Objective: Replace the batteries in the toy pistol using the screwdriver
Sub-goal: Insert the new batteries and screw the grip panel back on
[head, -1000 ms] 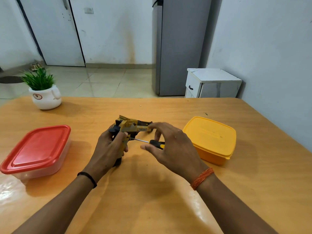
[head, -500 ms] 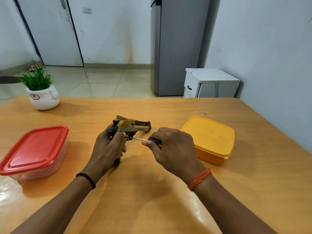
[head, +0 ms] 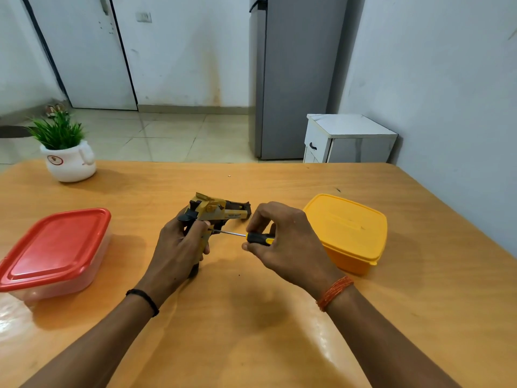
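A yellow and black toy pistol point(head: 217, 212) stands upright at the middle of the wooden table, barrel pointing right. My left hand point(head: 179, 247) is wrapped around its grip, hiding most of the handle. A screwdriver point(head: 253, 237) with a black and yellow handle lies level, its metal tip touching the pistol's grip just under the trigger area. My right hand point(head: 282, 245) pinches the screwdriver's handle between thumb and fingertips. No batteries are visible.
A clear box with a red lid point(head: 53, 250) sits at the left, a closed yellow box point(head: 349, 231) at the right. A white pot with a green plant point(head: 67, 152) stands at the back left. Beyond the table point(head: 251, 317) are a fridge and small white cabinet.
My right hand's fingers have shifted around the screwdriver handle, turning it, while the tip stays on the pistol's grip. My left hand and the pistol have kept their place.
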